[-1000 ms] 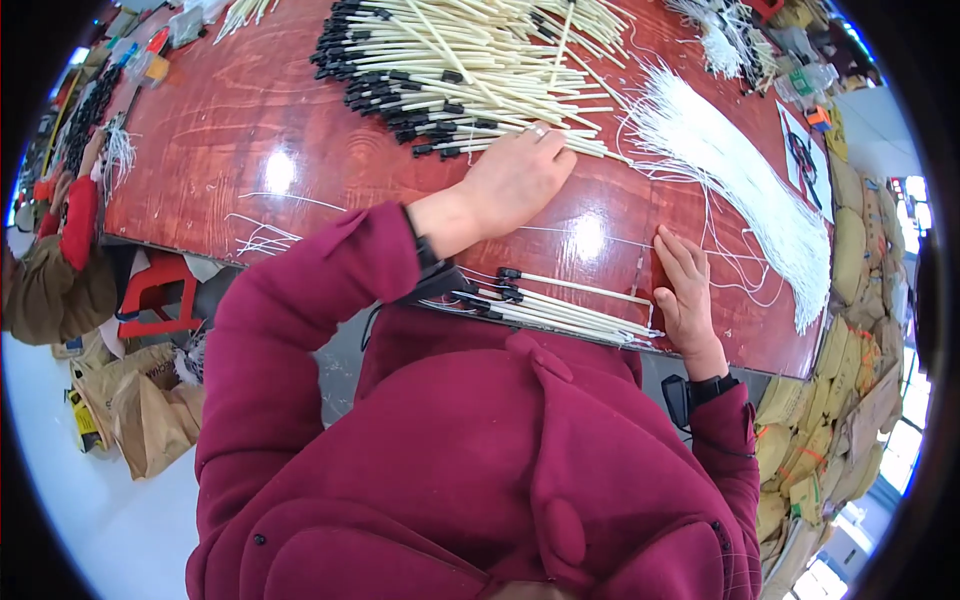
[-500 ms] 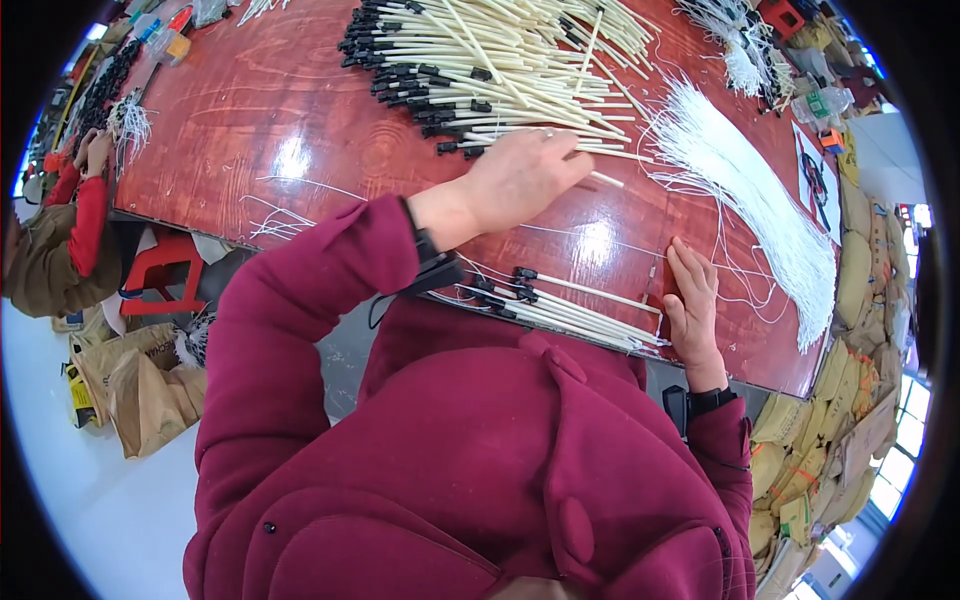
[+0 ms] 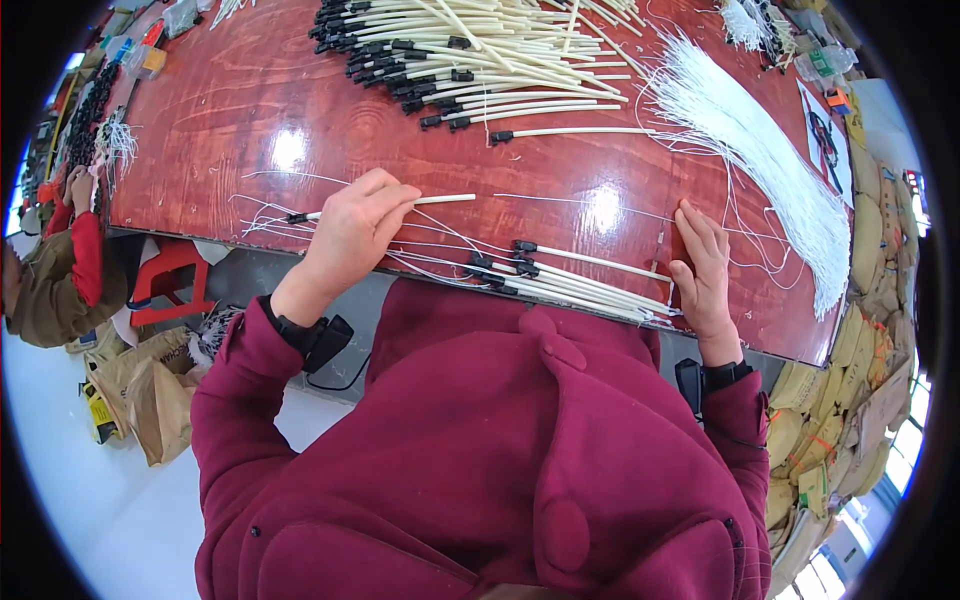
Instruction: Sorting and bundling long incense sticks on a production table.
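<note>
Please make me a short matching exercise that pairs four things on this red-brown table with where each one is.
Things
1. single cream tube with a black end cap
2. small bundle of cream tubes
3. large heap of cream tubes
4. sheaf of thin white wires

Places
A. far side of the red-brown table
B. in the grip of the left hand
C. right side of the table, beyond the right hand
D. along the near edge, by the right hand

Pairs: 1-B, 2-D, 3-A, 4-C
</note>
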Motion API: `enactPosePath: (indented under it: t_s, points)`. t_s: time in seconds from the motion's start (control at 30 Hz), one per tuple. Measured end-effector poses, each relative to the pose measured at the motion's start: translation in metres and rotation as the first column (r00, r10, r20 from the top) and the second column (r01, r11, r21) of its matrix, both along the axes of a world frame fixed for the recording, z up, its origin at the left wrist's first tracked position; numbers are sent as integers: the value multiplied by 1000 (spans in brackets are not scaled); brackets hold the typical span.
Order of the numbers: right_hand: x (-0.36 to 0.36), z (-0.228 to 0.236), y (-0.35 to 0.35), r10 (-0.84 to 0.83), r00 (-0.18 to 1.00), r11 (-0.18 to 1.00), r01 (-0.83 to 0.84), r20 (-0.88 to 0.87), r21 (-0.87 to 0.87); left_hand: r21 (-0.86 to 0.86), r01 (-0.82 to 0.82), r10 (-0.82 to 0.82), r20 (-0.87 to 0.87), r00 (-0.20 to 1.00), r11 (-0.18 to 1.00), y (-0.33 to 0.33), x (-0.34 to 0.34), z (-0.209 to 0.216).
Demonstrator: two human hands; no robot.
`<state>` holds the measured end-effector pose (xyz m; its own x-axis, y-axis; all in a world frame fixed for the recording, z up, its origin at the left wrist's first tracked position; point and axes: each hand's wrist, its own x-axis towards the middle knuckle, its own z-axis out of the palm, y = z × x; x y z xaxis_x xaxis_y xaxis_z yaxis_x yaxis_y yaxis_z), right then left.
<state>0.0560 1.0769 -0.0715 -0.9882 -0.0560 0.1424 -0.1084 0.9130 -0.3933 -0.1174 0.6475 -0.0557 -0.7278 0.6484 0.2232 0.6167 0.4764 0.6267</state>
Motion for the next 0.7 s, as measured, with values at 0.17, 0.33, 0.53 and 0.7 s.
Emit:
enactPosePath:
  t_s: [0.17, 0.33, 0.53, 0.7]
  points:
    - [-1, 0, -1, -11, 999, 1000, 10, 42, 27, 1, 9, -9, 0, 1000, 1000, 7, 2, -2]
    - [-2, 0, -5, -13, 1000, 999, 13, 8, 30, -12, 22, -23, -7, 1000, 1000, 11, 2, -2]
    - [-2, 1, -6, -18, 1000, 999, 18, 0, 27, 0, 12, -12, 16, 1000, 1000, 15, 2, -5]
    - [-1, 1, -6, -22, 1000, 999, 21, 14, 38, -9, 32, -32, -5, 999, 999, 16, 1, -5]
